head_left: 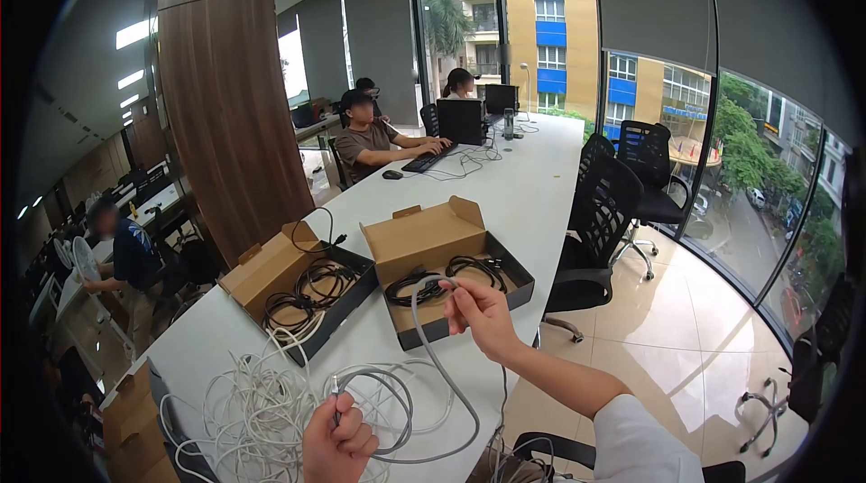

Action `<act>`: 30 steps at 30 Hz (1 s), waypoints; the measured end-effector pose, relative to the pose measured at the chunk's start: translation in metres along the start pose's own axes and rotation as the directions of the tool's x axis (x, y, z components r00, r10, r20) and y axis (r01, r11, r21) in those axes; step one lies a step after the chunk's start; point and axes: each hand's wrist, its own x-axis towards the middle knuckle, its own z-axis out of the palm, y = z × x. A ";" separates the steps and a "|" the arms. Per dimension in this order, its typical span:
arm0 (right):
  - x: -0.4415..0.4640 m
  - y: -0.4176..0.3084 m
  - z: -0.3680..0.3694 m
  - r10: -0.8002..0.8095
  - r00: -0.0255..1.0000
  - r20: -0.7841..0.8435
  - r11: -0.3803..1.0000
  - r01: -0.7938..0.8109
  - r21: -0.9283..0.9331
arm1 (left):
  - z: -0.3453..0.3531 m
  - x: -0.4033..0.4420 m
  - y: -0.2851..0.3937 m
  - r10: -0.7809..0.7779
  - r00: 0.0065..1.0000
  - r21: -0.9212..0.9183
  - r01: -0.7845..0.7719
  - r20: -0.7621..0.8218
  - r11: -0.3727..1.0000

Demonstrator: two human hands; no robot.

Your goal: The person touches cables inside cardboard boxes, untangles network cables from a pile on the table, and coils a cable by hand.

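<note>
A grey cable [417, 310] runs in a wide loop between my two hands. My left hand [340, 436], low in the middle, is closed in a fist around one end, with the small connector [336, 384] sticking up above the fingers. Higher and to the right, my right hand [478, 313] pinches the grey cable near the top of its bend. Left of my left hand, a tangled heap of white cables [257, 406] lies on the white table [550, 185], with more grey coils beside it.
Two open cardboard boxes, a left one [257, 283] and a right one [424, 235], hold coiled black cables. Another box [135, 411] stands at lower left. Farther along, a person [370, 140] types at a keyboard [428, 156]. Black office chairs [600, 212] line the right side.
</note>
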 end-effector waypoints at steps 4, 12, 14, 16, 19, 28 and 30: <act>-0.008 0.001 0.004 -0.069 0.992 0.105 0.997 0.072 -0.019 | 0.002 -0.001 0.000 0.008 1.000 0.031 -0.008 -0.007 0.999; -0.024 0.002 0.026 -0.207 0.951 0.230 0.975 0.220 -0.031 | -0.006 -0.004 -0.002 0.059 0.989 0.111 -0.074 0.135 0.991; -0.027 0.006 0.031 -0.207 0.956 0.207 0.978 0.209 0.011 | -0.006 -0.008 -0.001 0.058 0.983 0.165 -0.088 0.174 0.982; -0.025 0.008 0.034 -0.183 0.967 0.179 0.983 0.177 0.049 | -0.011 -0.009 -0.002 0.026 0.956 0.142 -0.070 0.291 0.987; -0.024 0.008 0.043 -0.113 0.979 0.170 0.989 0.095 0.111 | -0.021 -0.008 -0.006 -0.017 0.936 0.173 -0.047 0.352 0.984; -0.027 0.012 0.065 -0.022 0.925 0.378 0.988 -0.038 0.150 | -0.009 0.012 -0.008 0.313 0.923 0.464 -0.384 0.226 0.798; -0.028 0.004 0.069 0.027 0.899 0.438 0.991 -0.081 0.105 | -0.027 0.025 -0.012 0.441 0.882 0.450 -0.466 0.167 0.762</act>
